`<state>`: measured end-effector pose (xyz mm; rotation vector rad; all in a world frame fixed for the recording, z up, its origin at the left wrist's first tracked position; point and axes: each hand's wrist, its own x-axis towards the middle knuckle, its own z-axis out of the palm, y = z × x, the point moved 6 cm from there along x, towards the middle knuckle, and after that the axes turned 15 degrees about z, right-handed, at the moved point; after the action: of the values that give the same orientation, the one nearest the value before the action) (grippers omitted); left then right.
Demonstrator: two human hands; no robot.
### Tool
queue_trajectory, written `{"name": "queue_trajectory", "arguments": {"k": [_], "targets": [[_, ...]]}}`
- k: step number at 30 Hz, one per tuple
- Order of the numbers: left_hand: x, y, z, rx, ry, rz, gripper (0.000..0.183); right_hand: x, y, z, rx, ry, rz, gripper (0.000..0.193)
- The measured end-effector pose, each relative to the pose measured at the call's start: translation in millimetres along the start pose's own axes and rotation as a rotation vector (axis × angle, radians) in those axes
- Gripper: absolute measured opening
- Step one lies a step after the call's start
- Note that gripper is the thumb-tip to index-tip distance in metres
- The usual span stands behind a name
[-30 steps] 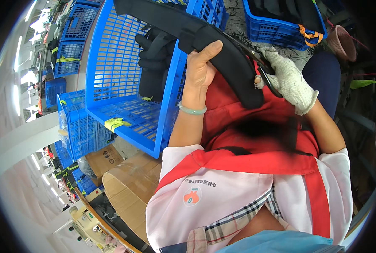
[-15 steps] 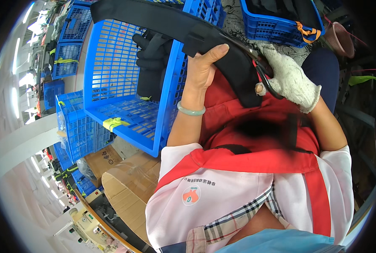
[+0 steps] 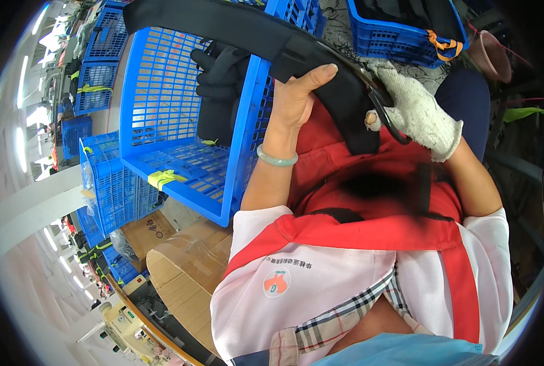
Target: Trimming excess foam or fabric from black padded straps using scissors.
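A long black fabric strap (image 3: 223, 36) stretches from the upper left across my lap, its end hanging down over the red apron (image 3: 327, 161). My left hand (image 3: 299, 91) is closed on its middle, thumb on top. In my right hand (image 3: 415, 107), which wears a white knitted glove, is a pair of scissors (image 3: 386, 122) with dark handles. Their blades point up and left along the strap's edge; whether they are apart cannot be made out. Left of my left hand stands a blue plastic crate (image 3: 168, 97) holding folded black pieces (image 3: 220, 91).
Another blue crate (image 3: 400, 52) with black material stands ahead on the right, an orange strap (image 3: 446, 46) tied on it. A pink basket (image 3: 488, 58) is beyond it. More blue crates (image 3: 119, 183) are stacked at left, near a cardboard box (image 3: 186, 268).
The strap has shifted slightly left, and its hanging end sits a little differently. Both hands stay nearly in place; the scissors have turned slightly.
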<state>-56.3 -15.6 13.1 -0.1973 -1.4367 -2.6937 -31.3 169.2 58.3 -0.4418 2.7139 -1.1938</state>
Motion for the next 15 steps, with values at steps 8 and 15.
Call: {"name": "queue_trajectory", "arguments": {"k": [8, 15], "targets": [[-5, -9, -13, -0.025, 0.08, -0.003, 0.028, -13, 25, 32, 0.363, -0.313, 0.423, 0.04], [-25, -27, -8, 0.015, -0.102, -0.106, 0.037, -18, 47, 51, 0.583, -0.394, 0.445, 0.036]]}}
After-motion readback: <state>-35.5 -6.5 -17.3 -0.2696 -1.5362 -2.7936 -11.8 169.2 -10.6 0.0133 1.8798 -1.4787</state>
